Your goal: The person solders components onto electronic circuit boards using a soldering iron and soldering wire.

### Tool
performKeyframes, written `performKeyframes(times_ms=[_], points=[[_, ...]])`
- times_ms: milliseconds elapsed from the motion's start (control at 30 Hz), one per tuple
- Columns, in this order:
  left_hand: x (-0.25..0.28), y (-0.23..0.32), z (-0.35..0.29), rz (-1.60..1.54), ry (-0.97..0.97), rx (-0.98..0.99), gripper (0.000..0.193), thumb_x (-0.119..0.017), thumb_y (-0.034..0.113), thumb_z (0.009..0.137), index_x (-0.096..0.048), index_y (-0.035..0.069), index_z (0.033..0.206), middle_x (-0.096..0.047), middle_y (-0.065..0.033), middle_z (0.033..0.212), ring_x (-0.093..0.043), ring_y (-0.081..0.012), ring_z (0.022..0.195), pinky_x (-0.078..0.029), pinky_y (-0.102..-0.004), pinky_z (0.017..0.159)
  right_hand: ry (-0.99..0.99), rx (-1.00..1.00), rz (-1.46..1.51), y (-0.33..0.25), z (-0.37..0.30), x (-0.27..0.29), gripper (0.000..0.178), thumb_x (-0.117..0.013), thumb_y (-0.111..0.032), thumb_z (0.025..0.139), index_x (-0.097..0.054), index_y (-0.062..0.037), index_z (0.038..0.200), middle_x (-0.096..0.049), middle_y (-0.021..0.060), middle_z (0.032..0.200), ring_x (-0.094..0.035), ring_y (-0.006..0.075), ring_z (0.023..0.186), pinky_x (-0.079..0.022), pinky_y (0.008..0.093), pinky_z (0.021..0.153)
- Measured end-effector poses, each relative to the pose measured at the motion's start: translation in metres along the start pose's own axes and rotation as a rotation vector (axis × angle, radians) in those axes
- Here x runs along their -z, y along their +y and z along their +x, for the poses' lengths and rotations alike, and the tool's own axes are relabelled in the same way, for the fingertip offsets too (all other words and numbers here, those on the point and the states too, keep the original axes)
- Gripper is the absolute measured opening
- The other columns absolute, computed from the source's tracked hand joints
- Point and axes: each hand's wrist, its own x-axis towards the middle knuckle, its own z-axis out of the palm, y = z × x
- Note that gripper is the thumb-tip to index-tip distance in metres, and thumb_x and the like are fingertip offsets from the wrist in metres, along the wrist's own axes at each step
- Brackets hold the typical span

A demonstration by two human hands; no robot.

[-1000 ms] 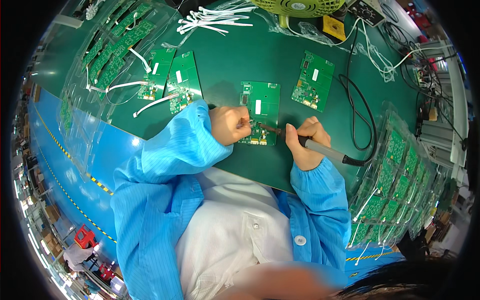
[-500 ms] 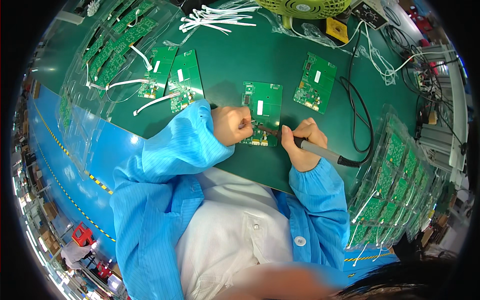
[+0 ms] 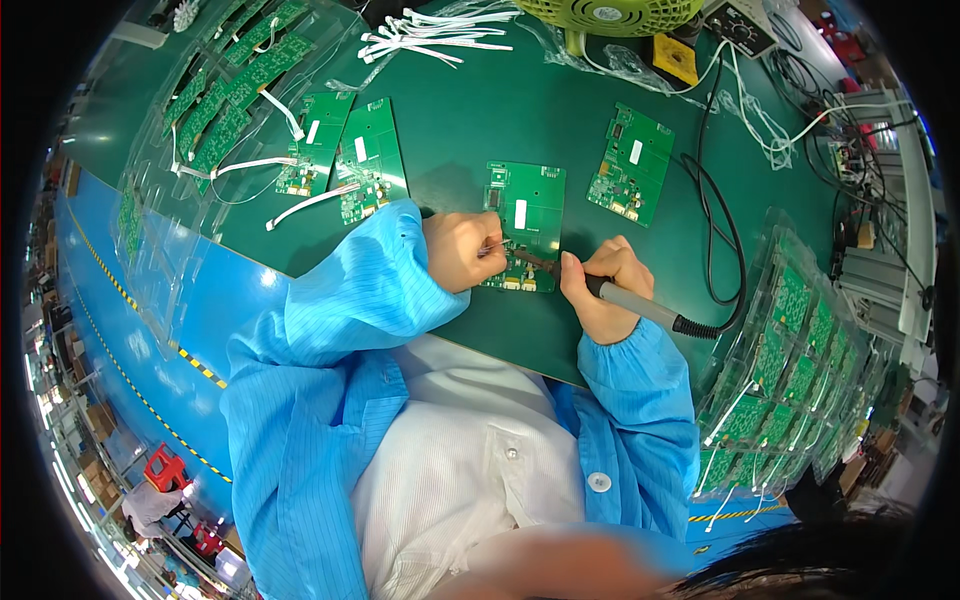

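A green circuit board (image 3: 540,205) lies on the table in front of me. My right hand (image 3: 612,290) grips a soldering iron (image 3: 640,300) with a grey and black handle; its tip points left onto the lower half of the board, close to small parts there. At the board's lower left edge my left hand (image 3: 465,250) is closed, fingertips pinched together near the iron's tip. Something thin shows at those fingers, too small to name. White connectors (image 3: 520,284) sit along the board's near edge.
Two circuit boards with white cables (image 3: 370,160) lie to the left, another board (image 3: 632,165) to the right. Plastic trays of boards (image 3: 225,110) (image 3: 780,370) flank both sides. White cables (image 3: 435,38), a green fan (image 3: 605,15), a yellow sponge (image 3: 675,60) and a control box (image 3: 740,30) stand at the back.
Almost nothing differs. The soldering iron and my right hand have shifted very slightly; its tip stays at the board beside my left fingertips.
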Motion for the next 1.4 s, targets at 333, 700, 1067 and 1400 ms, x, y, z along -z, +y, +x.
performKeyframes(times_ms=[333,700,1067,1400], points=[[-0.001,-0.001,0.0,0.005,0.013,-0.015,0.007,-0.059,0.008,0.063,-0.054,0.005,0.067,-0.055,-0.0031,0.055,-0.047,-0.0209,0.044,-0.037,-0.0299,0.044,0.133,-0.031,0.111,0.003,0.001,0.009,0.027,-0.065,0.007,0.059,-0.043,-0.0079,0.061,-0.046,0.0014,0.05,-0.034,0.013,0.044,-0.032,0.0236,0.047],[0.001,-0.002,-0.002,-0.054,-0.009,-0.014,0.006,-0.059,0.007,0.068,-0.054,0.005,0.07,-0.053,-0.0015,0.056,-0.044,-0.0173,0.043,-0.036,-0.0278,0.043,0.142,-0.058,0.083,0.004,0.0,0.008,0.027,-0.066,0.006,0.06,-0.043,-0.0077,0.062,-0.047,0.0023,0.052,-0.035,0.0136,0.047,-0.033,0.024,0.045],[0.009,-0.011,-0.002,-0.34,-0.159,0.025,0.005,-0.059,0.006,0.073,-0.054,0.004,0.073,-0.052,-0.0016,0.056,-0.041,-0.013,0.044,-0.033,-0.0257,0.043,0.119,-0.042,0.047,0.007,-0.002,0.006,0.028,-0.067,0.006,0.059,-0.043,-0.0078,0.062,-0.047,0.0022,0.052,-0.036,0.0136,0.047,-0.032,0.0239,0.045],[0.008,-0.006,0.007,-0.159,-0.151,-0.001,0.003,-0.058,0.004,0.068,-0.055,0.004,0.068,-0.051,-0.0022,0.052,-0.042,-0.0144,0.042,-0.034,-0.0259,0.042,0.107,-0.033,0.027,0.005,-0.001,0.002,0.027,-0.068,0.005,0.058,-0.044,-0.0082,0.061,-0.047,0.0011,0.052,-0.035,0.0132,0.047,-0.032,0.0238,0.045]])
